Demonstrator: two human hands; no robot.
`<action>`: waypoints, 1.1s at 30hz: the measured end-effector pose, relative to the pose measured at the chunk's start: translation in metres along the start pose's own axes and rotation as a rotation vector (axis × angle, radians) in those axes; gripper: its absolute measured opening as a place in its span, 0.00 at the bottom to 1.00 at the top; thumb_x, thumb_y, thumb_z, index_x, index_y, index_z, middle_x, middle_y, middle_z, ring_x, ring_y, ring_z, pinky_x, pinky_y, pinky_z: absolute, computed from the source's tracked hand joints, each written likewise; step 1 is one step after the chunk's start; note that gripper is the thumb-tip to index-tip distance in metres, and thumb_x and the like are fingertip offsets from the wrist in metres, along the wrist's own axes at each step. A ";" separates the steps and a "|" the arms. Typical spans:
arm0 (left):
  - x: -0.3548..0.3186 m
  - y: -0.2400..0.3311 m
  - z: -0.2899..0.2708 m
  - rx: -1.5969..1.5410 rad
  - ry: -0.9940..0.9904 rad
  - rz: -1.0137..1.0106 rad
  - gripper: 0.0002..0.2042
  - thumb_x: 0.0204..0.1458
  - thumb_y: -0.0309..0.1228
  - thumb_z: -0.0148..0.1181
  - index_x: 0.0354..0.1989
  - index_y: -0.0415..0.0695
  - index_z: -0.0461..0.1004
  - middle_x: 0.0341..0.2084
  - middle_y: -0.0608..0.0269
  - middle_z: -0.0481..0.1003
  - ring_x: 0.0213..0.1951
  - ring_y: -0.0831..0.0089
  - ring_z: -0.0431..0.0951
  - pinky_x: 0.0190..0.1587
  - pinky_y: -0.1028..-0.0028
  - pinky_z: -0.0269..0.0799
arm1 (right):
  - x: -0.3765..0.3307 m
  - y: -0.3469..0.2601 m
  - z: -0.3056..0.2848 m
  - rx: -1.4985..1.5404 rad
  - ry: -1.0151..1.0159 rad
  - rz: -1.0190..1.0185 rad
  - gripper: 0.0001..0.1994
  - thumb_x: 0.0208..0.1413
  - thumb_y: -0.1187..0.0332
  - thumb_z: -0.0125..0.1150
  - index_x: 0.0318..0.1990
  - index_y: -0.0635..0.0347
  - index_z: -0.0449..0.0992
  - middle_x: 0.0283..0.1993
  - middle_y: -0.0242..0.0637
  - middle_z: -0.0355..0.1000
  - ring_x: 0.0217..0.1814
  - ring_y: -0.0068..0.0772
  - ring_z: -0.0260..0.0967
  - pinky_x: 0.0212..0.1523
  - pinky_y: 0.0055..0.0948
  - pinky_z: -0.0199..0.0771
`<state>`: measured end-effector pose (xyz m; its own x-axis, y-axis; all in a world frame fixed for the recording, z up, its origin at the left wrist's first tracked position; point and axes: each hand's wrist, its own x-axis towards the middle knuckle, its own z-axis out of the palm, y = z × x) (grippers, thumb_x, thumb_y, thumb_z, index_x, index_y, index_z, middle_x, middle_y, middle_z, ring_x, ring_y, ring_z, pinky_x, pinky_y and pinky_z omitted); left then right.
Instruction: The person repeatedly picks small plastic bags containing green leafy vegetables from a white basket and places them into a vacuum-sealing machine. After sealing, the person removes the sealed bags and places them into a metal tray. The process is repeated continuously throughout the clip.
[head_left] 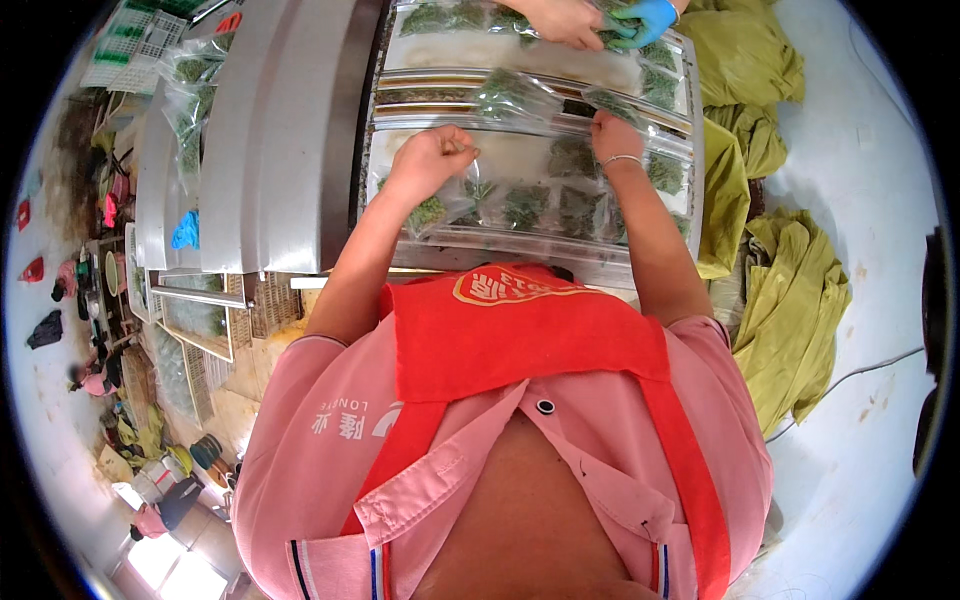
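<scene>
My left hand (428,163) is closed, thumb and fingertips together, over the left part of the near white belt. Clear film shows beside its fingertips, but whether they grip it I cannot make out. Just below lies a clear plastic bag of green leaves (428,213). My right hand (614,140) reaches to the belt's far edge on the right, its fingers closed at a clear plastic bag (612,103) with greens inside. Between my hands, several flat bags of greens (524,207) lie in rows. Another filled bag (510,95) rests across the metal rails beyond.
Across the machine, another person's bare hand (565,20) and blue-gloved hand (645,22) work over a second belt of bags. A steel housing (285,130) stands at left. Olive-green cloths (790,310) hang at right. Baskets (275,303) stand lower left.
</scene>
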<state>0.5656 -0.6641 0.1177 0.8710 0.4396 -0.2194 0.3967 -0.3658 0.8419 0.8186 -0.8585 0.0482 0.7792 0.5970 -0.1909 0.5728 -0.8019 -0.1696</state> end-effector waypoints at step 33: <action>0.026 -0.047 -0.005 0.372 0.138 -0.162 0.13 0.39 0.41 0.65 0.29 0.46 0.78 0.23 0.63 0.78 0.29 0.70 0.77 0.33 0.70 0.70 | -0.041 -0.103 0.066 0.569 0.071 -0.195 0.09 0.48 0.66 0.56 0.34 0.63 0.71 0.30 0.47 0.73 0.36 0.50 0.71 0.38 0.39 0.70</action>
<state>0.5679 -0.6312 0.0753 0.7520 0.6122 -0.2444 0.6246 -0.5432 0.5611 0.7113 -0.7987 0.0093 0.7001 0.7128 -0.0428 0.4959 -0.5285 -0.6890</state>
